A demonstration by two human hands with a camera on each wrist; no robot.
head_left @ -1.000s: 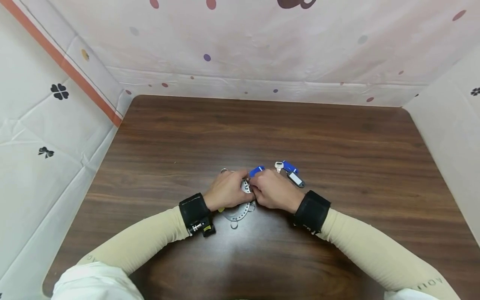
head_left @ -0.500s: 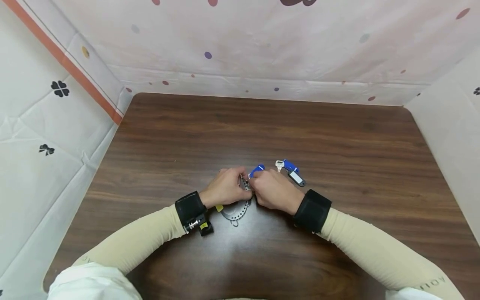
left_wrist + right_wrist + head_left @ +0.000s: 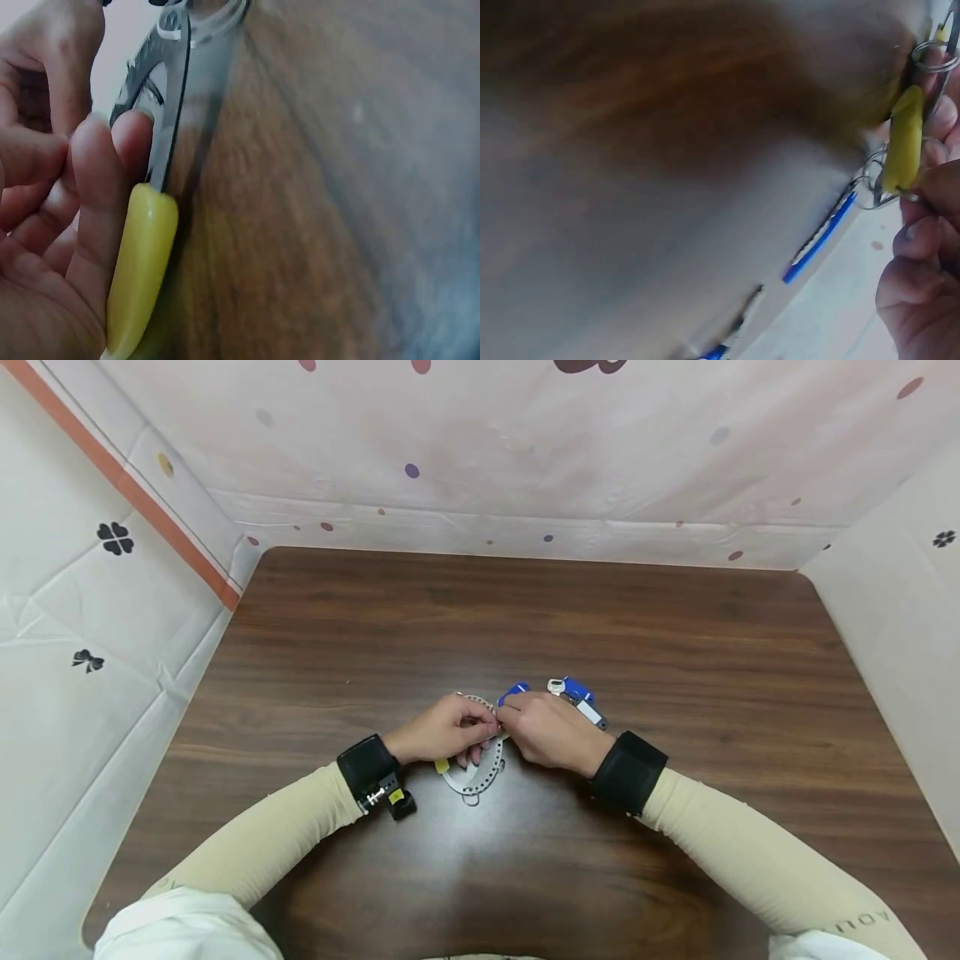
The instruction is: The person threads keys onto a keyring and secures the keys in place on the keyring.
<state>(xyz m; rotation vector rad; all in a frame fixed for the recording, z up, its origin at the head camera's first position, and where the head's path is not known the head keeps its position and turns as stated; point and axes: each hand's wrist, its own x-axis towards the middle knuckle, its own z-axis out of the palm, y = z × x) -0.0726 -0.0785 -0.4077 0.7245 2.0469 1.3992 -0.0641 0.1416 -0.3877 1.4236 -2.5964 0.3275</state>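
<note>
My metal hoop, a flat band with a row of holes, is on or just over the brown table, between my two hands; it is the landmark for everything else here. My left hand is at the left of the hoop, reaching across it; its thumb and forefinger meet at the hoop's right edge, the other fingers curling lower over its middle; whether that fingertip meeting grasps anything I cannot tell, for the spot is hidden. My right hand is just right of the hoop, fingers bent, thumb and forefinger pinching the metal end of a small yellow tag; that tag is close beside the hoop. A yellow piece sits on the hoop's left side, right by my left palm; a loose-hanging wire ring is at the hoop's near edge. Beyond the hoop's right edge, next to my right knuckles, is a blue tag; farther right of the hoop, behind my right hand, lie a silver key, another blue tag and a dark tag with a white label, all bunched together.
</note>
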